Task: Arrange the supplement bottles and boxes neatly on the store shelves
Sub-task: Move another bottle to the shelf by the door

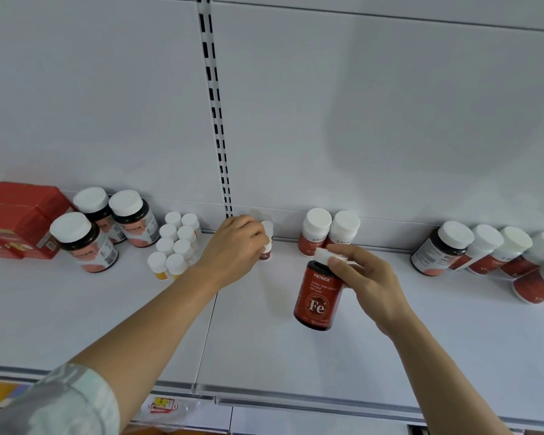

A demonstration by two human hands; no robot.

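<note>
Along the white metal shelf (264,340), groups of goods are sitting against the pale back panel (358,120). At the far left of the frame, red cardboard boxes (19,218) are lying stacked, at least two of them, though their edges are blurring together. Just right of them, three dark bottles with white caps and pink-and-grey labels (85,243) are standing close together, and beside those a cluster of nine small white-capped bottles (176,243) is standing in two rows. In the middle, two red-labelled bottles with white caps (327,233) are standing side by side at the back. At the right edge, one dark bottle (440,249) and about four white-capped red-labelled bottles (515,259) are leaning and crowding one another, one lying lower in front. The left hand (233,246) is reaching to the back centre, its fingers curling round a small red bottle with a white cap (267,243) that is largely hidden behind them. The right hand (365,277) is pinching the white cap of a dark bottle with a red "Fe" label (318,296), holding it tilted above the shelf, just in front of the middle pair.
</note>
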